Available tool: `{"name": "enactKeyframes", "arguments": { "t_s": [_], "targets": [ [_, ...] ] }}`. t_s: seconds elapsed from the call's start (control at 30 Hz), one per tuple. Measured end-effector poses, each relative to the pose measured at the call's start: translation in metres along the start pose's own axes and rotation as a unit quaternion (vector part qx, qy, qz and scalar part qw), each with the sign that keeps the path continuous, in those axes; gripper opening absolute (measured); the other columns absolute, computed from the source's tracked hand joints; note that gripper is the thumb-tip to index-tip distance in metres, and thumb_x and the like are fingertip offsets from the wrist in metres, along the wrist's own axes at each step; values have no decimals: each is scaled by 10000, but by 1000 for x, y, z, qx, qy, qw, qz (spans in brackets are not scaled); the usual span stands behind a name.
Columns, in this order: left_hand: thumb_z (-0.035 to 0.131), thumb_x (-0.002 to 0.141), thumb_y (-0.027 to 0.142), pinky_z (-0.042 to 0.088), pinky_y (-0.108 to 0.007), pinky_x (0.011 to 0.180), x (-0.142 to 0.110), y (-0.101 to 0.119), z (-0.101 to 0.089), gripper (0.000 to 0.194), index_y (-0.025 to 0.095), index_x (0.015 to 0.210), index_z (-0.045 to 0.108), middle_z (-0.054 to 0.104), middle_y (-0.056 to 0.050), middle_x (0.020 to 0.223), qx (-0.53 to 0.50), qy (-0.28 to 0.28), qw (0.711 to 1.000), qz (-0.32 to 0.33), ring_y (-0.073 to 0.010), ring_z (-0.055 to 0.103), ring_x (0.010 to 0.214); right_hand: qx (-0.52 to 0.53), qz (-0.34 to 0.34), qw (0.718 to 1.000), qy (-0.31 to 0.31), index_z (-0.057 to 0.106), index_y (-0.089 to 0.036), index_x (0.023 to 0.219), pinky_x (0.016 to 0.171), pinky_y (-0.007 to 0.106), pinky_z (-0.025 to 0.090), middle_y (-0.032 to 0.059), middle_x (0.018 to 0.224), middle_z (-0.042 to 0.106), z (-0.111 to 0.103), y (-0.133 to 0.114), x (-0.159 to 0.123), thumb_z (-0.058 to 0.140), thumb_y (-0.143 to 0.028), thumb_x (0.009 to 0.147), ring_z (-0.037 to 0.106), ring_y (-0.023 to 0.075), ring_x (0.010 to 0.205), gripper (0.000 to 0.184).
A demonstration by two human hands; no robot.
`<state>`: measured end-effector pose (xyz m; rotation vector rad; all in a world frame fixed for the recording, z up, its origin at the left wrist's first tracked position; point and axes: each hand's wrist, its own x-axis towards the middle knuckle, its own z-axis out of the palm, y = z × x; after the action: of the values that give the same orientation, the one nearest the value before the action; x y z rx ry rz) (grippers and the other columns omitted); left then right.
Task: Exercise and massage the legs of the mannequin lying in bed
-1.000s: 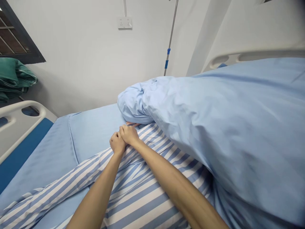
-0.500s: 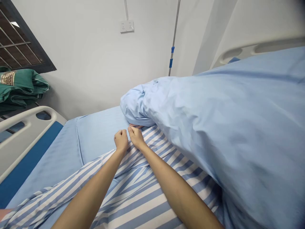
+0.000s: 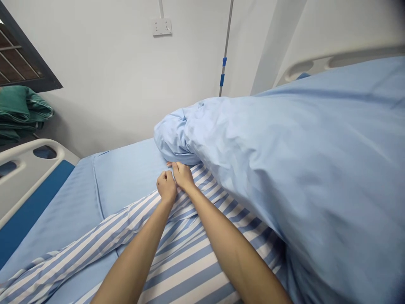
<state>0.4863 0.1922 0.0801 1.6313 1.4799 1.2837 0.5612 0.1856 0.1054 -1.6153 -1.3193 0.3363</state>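
With twelve o'clock straight ahead of me, the tightest edge is the fold of the blue quilt point(image 3: 284, 160), which bulges over the bed just past my right hand point(image 3: 183, 174) at one o'clock, then slants away toward four o'clock, alongside my right forearm. My roomiest side is from nine to eleven o'clock, where the light blue sheet point(image 3: 126, 177) lies flat beyond my left hand point(image 3: 166, 184), crossed by one raised seam. It reaches the pale bed panel point(image 3: 25, 181) at nine o'clock, well apart from me, and the white wall point(image 3: 110, 71) bounds the bed's far edge at twelve. My two hands sit side by side, the left at eight o'clock of the right, so near that I cannot tell whether they touch. The fingers of both are curled inward with the backs facing up, but their tips and undersides are hidden, so I cannot tell whether they grip anything. The striped sleeve point(image 3: 107, 232) passes directly beneath them, trailing off toward eight o'clock, while the wide body of the striped garment point(image 3: 183, 274) spreads back to six, under my forearms. At eleven o'clock of my right fingers, right by the quilt's fold, peeks a small pinkish sliver point(image 3: 169, 164), too little of it showing to name.
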Motion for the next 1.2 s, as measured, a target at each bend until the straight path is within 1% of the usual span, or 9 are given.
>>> {"name": "enactKeyframes", "arguments": {
  "t_s": [0.13, 0.3, 0.47, 0.67, 0.83, 0.93, 1.0, 1.07, 1.2],
  "targets": [
    [383, 768, 312, 277, -222, 484, 9, 10, 1, 299, 199, 492, 364, 387, 43, 473, -1, 0, 1000, -26, -97, 354, 506, 11, 33, 999, 9, 615, -196, 780, 706, 243, 369, 65, 783, 651, 2, 7, 2, 364, -301, 907, 576, 174, 819, 299],
    [338, 780, 300, 341, -214, 529, 25, 26, 13, 263, 190, 577, 463, 521, 10, 581, -38, 39, 998, -9, -109, 439, 571, 49, 52, 997, 35, 576, -185, 691, 643, 231, 361, 51, 721, 643, 3, 11, 9, 354, -310, 899, 565, 161, 717, 329],
    [364, 783, 318, 310, -230, 541, 17, 19, 27, 296, 195, 548, 497, 561, 4, 583, 30, -13, 999, -6, -115, 445, 577, 77, 89, 987, 110, 512, -186, 632, 590, 235, 347, 31, 635, 598, 0, 13, 14, 296, -316, 900, 517, 148, 606, 368],
    [367, 789, 352, 282, -234, 521, 13, 14, 27, 328, 200, 522, 482, 534, 6, 540, 64, -35, 997, -2, -123, 441, 559, -25, -19, 992, 120, 526, -188, 722, 631, 261, 344, 45, 640, 585, -21, 13, 17, 288, -398, 905, 522, 167, 631, 366],
    [368, 788, 303, 311, -247, 572, 14, 20, 26, 312, 198, 520, 489, 575, -22, 589, 95, -22, 995, -6, -143, 489, 608, -2, -10, 993, 118, 533, -181, 752, 677, 288, 393, 90, 703, 614, -23, 43, 24, 198, -399, 916, 552, 188, 706, 432],
    [362, 798, 274, 343, -246, 617, 13, 23, 23, 296, 192, 597, 564, 635, -53, 696, 93, -70, 993, 3, -153, 528, 676, -28, -11, 995, 98, 545, -168, 759, 689, 306, 407, 129, 775, 630, -18, 59, 24, 190, -440, 906, 562, 200, 730, 471],
    [361, 809, 275, 356, -243, 632, 10, 25, 12, 301, 185, 649, 598, 650, -63, 734, 115, -129, 985, 27, -153, 541, 701, -31, -31, 994, 98, 550, -161, 759, 707, 318, 412, 149, 792, 627, -16, 64, 24, 168, -472, 898, 563, 211, 754, 512],
    [381, 804, 280, 358, -239, 631, -1, 30, -12, 285, 179, 674, 613, 649, -53, 728, 160, -196, 965, 67, -148, 538, 694, -33, -47, 993, 101, 543, -170, 733, 682, 315, 412, 132, 725, 613, -15, 66, 25, 175, -523, 883, 551, 213, 721, 531],
    [395, 810, 320, 340, -207, 571, -63, 52, -101, 306, 174, 641, 604, 597, 1, 608, 200, -314, 914, 162, -105, 487, 589, -25, -67, 993, 93, 508, -171, 696, 639, 303, 395, 116, 672, 587, -16, 66, 25, 181, -542, 873, 529, 200, 658, 526]
  ]
}}
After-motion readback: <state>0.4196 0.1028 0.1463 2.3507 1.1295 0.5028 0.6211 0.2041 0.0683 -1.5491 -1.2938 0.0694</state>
